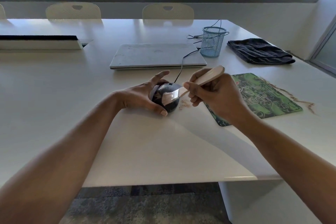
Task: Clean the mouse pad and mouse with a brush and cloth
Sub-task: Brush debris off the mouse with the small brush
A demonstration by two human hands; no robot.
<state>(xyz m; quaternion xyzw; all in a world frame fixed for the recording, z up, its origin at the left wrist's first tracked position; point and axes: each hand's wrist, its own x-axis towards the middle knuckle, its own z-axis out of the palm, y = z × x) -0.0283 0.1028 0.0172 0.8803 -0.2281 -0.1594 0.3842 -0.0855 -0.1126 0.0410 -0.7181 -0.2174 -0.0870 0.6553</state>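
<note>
A dark wired mouse (171,106) sits on the white table (145,142), a little left of the green patterned mouse pad (263,100). My left hand (145,96) grips the mouse from the left side, thumb along its near edge. My right hand (214,94) holds a pale wooden-handled brush (203,78), and its white bristles lie on top of the mouse. A dark folded cloth (260,52) rests at the far right of the table.
A shut silver laptop (156,56) lies behind the mouse, with a blue mesh cup (211,42) and thin black cable to its right. Brown crumbs (184,104) lie beside the mouse and along the pad's right edge. Chairs stand at the far side.
</note>
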